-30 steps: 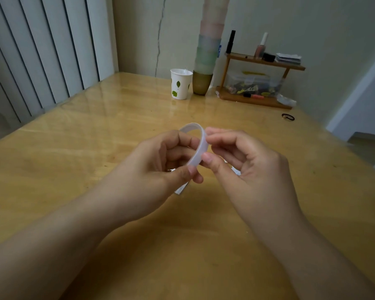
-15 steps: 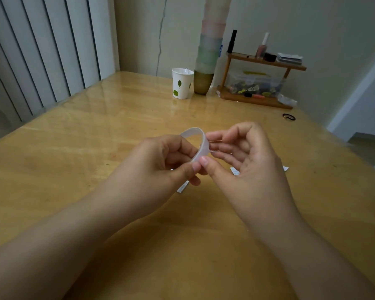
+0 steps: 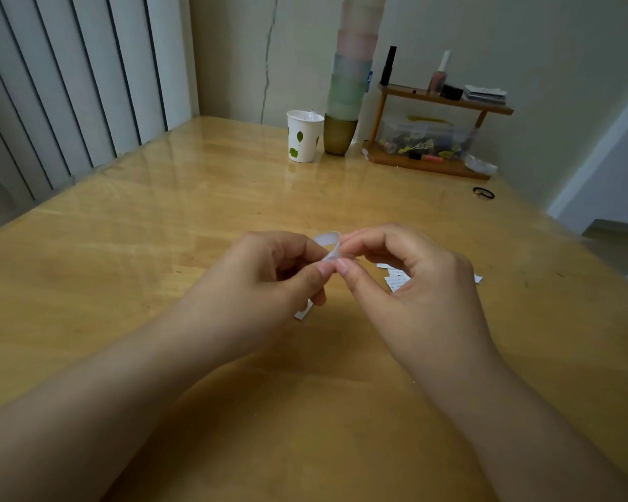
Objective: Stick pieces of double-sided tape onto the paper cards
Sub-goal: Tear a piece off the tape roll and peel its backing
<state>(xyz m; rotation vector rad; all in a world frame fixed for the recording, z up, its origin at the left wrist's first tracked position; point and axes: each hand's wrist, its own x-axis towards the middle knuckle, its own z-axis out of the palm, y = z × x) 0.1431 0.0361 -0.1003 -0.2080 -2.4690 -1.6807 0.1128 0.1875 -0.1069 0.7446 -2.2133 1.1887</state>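
My left hand (image 3: 269,284) grips a thin white roll of double-sided tape (image 3: 329,240) above the middle of the wooden table (image 3: 160,248); only the roll's top arc shows past the fingers. My right hand (image 3: 406,280) pinches the roll's edge with thumb and forefinger, right against my left thumb. Small printed paper cards (image 3: 396,280) lie on the table behind my right hand, partly hidden by it. Another card (image 3: 478,279) peeks out to the right. A white scrap (image 3: 303,311) shows under my left hand.
At the far edge stand a white paper cup with green leaves (image 3: 304,135), a tall stack of coloured cups (image 3: 345,103) and a small wooden shelf (image 3: 435,139) with bottles and clutter. A black hair tie (image 3: 483,193) lies at the right.
The roll has sunk deeper into my left hand, so less of it shows. My right fingers have closed tighter on its edge. Both hands stay near the same spot.
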